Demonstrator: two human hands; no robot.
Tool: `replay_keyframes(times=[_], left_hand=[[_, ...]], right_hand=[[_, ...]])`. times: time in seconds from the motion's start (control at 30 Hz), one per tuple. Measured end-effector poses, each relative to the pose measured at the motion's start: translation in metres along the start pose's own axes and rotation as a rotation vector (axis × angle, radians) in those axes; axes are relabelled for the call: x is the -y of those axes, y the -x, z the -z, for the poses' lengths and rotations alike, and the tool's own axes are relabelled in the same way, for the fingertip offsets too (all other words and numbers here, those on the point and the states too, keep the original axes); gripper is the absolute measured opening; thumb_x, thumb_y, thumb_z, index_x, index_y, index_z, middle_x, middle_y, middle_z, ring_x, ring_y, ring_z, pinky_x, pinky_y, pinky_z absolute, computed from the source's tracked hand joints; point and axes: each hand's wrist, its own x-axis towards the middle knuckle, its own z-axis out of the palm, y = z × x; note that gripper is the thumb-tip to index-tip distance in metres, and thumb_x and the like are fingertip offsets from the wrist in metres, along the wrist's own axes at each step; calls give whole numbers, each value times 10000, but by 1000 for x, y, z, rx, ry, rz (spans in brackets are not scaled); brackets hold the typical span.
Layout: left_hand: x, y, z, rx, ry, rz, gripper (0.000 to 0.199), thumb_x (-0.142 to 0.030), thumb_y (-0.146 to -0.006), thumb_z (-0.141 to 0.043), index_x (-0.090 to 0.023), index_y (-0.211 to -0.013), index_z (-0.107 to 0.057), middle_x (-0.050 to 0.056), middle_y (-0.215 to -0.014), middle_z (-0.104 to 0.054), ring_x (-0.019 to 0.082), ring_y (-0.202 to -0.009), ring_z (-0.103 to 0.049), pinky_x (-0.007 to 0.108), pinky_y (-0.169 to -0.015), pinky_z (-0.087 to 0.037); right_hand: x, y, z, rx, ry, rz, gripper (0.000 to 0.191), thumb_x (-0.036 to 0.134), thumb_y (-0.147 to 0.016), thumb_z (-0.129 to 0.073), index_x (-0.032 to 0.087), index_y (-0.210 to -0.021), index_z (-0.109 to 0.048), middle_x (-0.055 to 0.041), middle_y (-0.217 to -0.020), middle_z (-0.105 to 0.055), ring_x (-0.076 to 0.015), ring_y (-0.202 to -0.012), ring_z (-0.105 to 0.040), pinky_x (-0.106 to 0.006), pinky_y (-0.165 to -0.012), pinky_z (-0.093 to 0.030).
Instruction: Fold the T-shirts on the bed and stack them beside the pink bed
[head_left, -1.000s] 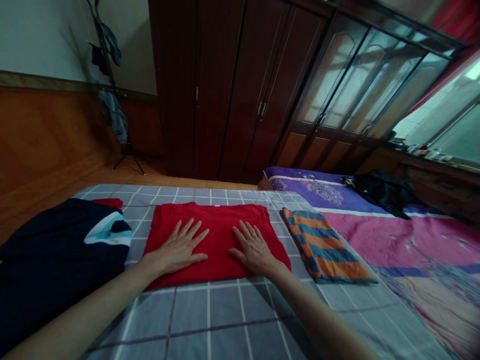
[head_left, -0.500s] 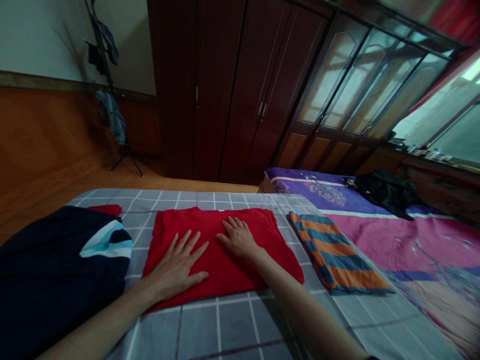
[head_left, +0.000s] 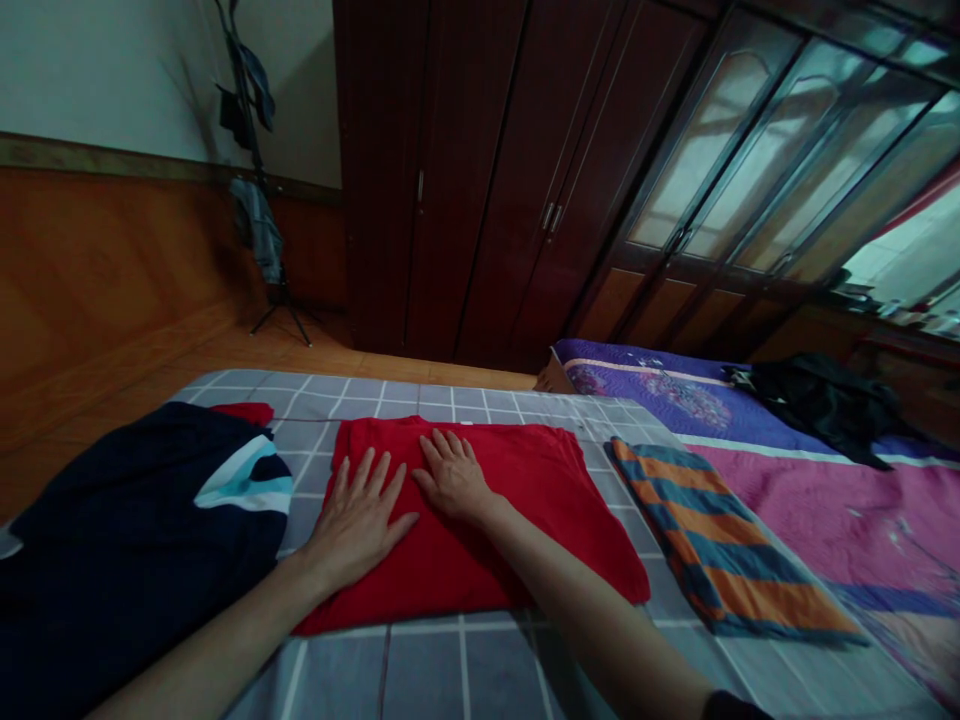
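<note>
A folded red garment (head_left: 525,500) lies flat on the grey checked bed cover (head_left: 420,665). My left hand (head_left: 360,525) rests on its left part, fingers spread, holding nothing. Close to the garment's upper edge, left of its centre, my right hand (head_left: 454,480) presses flat with its fingers apart, also holding nothing. The two hands are near each other but do not touch. To the left is a dark navy garment (head_left: 150,560) with a white and light blue patch. A folded orange and blue striped cloth (head_left: 731,535) lies to the right.
Part of a red cloth (head_left: 251,411) shows behind the navy garment. At the right is a purple and pink bedspread (head_left: 795,480) with a black garment (head_left: 825,400) on it. A dark wardrobe (head_left: 465,200) and a coat stand (head_left: 262,220) stand behind.
The view has turned, so the room and clothes appear shifted to the right. My right hand has moved left over the red garment, closer to my left hand. Both hands stay spread.
</note>
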Motion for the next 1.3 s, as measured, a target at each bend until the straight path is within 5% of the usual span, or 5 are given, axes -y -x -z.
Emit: replay_keyframes(times=[0.23, 0.63, 0.87, 1.1, 1.3], left_hand=[[-1, 1, 0, 84, 9, 44, 683, -605, -869, -348, -180, -1401, -395, 145, -1495, -274, 376, -1394, -108, 609, -1083, -69], [-4, -1, 8, 133, 27, 75, 671, -593, -862, -371, -196, -1403, -392, 150, -1492, -279, 389, -1391, -104, 640, -1069, -57], [-4, 0, 11, 108, 54, 73, 670, -578, -854, -393, -186, -1398, -399, 158, -1483, -302, 401, -1388, -105, 655, -1057, -81], [-4, 0, 11, 109, 51, 142, 780, -632, -820, -409, -85, -1376, -414, 228, -1464, -305, 430, -1375, -131, 607, -1083, -95], [-1, 1, 2, 73, 7, 138, 749, -630, -809, -430, -158, -1391, -411, 172, -1474, -320, 436, -1370, -141, 596, -1076, -126]], right_hand=[[7, -21, 4, -39, -17, 27, 415, 351, -926, -383, 219, -1310, -469, -70, -1356, -494, -213, -1217, -429, -356, -1003, -327], [-1, -102, -2, -75, 16, -231, 264, 302, -860, -475, 169, -973, -674, -117, -1025, -641, -238, -1008, -568, -312, -777, -459], [14, -91, -3, -170, 30, -203, 327, 321, -905, -417, 127, -1107, -587, -171, -1131, -566, -290, -1119, -469, -392, -857, -435], [34, -71, -13, -91, -28, 140, 464, 465, -946, -357, 195, -1305, -472, -63, -1362, -489, -188, -1249, -409, -318, -1039, -301], [30, -48, -18, -78, -56, 183, 680, 574, -917, -323, 109, -1414, -326, -153, -1487, -296, -279, -1372, -237, -435, -1090, -223]])
